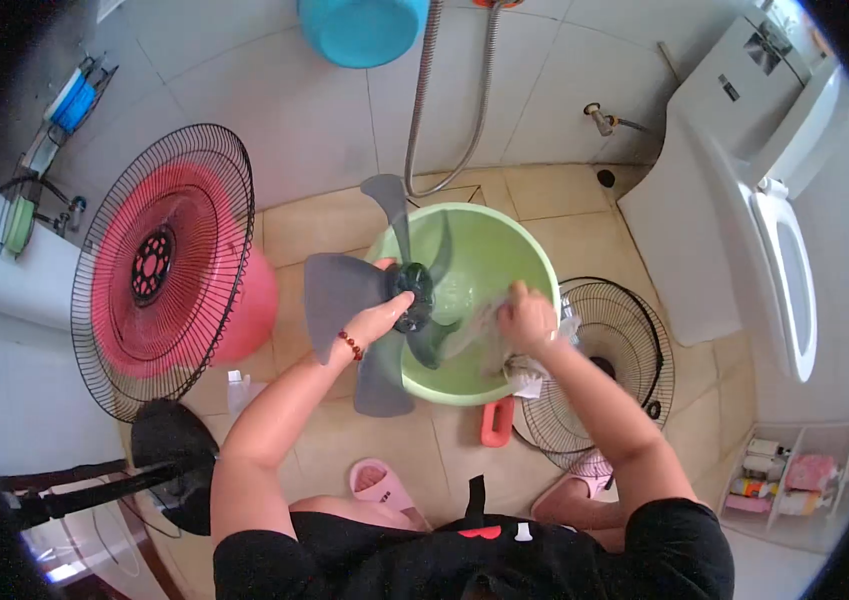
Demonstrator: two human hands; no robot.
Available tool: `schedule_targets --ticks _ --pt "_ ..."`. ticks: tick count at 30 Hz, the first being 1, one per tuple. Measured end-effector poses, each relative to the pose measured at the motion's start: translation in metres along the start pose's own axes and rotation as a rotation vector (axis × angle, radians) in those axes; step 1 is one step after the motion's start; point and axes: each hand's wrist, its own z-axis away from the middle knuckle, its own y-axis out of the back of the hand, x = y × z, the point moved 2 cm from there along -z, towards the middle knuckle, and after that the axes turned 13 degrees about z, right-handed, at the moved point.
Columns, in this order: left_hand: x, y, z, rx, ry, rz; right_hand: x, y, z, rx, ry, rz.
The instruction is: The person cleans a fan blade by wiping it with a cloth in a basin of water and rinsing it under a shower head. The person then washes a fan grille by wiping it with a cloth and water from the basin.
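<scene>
My left hand (384, 312) grips a dark translucent fan blade (349, 300) at its hub, thumb on the centre, above the left side of a light green basin (479, 240). Over the basin's right side my right hand (527, 318) is closed round something pale and blurred that hangs toward the basin; what it is I cannot make out. A round wire fan grille (629, 330) lies on the floor at the basin's right. By the basin's lower edge is a red handle (496, 422).
A larger black grille (152, 265) leans on a pink tub (249, 310) at left. The fan stand (172, 465) is lower left. A toilet (694, 200) and a rack (794, 480) stand right. A blue basin (362, 30) and shower hose (424, 110) hang above.
</scene>
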Motion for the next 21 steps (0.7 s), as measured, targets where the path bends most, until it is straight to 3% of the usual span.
schedule_targets --ticks 2,5,7,9,11,14,16,17,20,21 --pt "0.004 0.004 0.005 0.0 -0.057 0.016 0.0 -0.024 -0.029 0.111 0.024 0.123" --pt "0.015 -0.006 0.006 0.07 -0.065 -0.202 -0.019 -0.089 -0.043 -0.181 0.127 0.225" --pt "0.015 -0.007 0.006 0.071 -0.073 -0.256 -0.042 -0.117 -0.042 -0.402 0.244 0.127" --pt "0.014 -0.009 0.009 0.065 -0.092 -0.272 -0.051 -0.097 -0.044 -0.482 0.239 -0.163" --pt "0.013 -0.009 0.008 0.056 -0.17 -0.291 -0.068 -0.001 -0.02 -0.282 0.156 -0.496" --pt "0.032 -0.028 0.015 0.033 -0.012 -0.041 -0.096 0.047 0.01 -0.032 0.064 -1.012" --pt "-0.008 -0.007 -0.009 0.011 -0.092 -0.092 -0.124 0.064 0.026 0.261 0.149 -0.93" --pt "-0.035 0.007 -0.024 0.014 -0.143 -0.053 -0.135 0.042 0.022 0.551 0.196 -0.823" --pt "-0.016 -0.022 0.012 0.159 0.101 0.131 -0.113 -0.008 -0.01 0.102 -0.006 -0.574" --pt "-0.012 -0.022 0.016 0.124 0.017 -0.059 -0.096 0.014 -0.012 0.011 0.058 -0.419"
